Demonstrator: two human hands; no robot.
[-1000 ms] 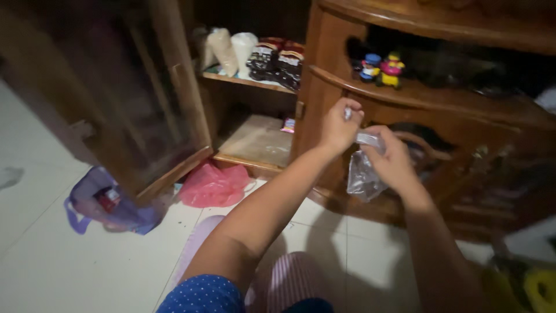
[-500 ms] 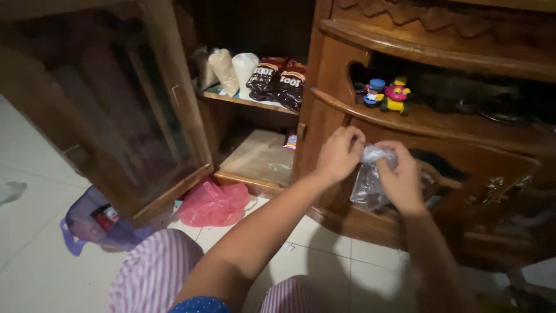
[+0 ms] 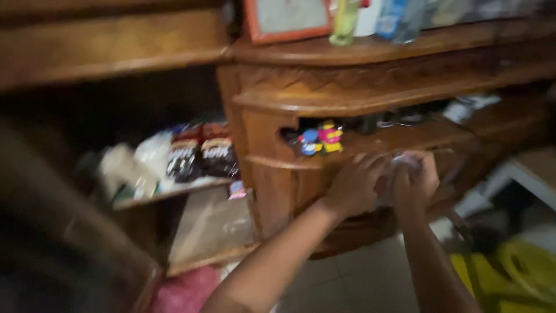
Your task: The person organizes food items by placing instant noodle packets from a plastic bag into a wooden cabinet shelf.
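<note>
The fingers (image 3: 370, 168) of the left hand (image 3: 354, 186) are curled inward and pressed against a crumpled clear plastic bag (image 3: 392, 177), while the right hand (image 3: 418, 181) is closed around the same bag from the 3 o'clock side, so that the bag is bunched between the two hands and mostly hidden by them. How tight each grip is cannot be told exactly, as the whole view is blurred. The bag is held in the air just in front of the wooden cabinet (image 3: 324, 104), below the open niche in which small colourful toy figures (image 3: 320, 139) stand at about 10 o'clock from the hands. At 9 o'clock, well apart from the hands, a shelf (image 3: 174, 188) is seen inside the open cupboard section, carrying dark packets (image 3: 202, 156) and pale filled bags (image 3: 139, 162). A pink plastic bag (image 3: 185, 290) lies on the floor at 7 o'clock, and yellow objects (image 3: 509, 266) are seen at 4 o'clock. A framed picture (image 3: 286, 17) stands on top at 11 o'clock. It is judged that the bag is being gathered or scrunched up and that this is well advanced, since little of it hangs loose; it has not been put down or stowed anywhere.
</note>
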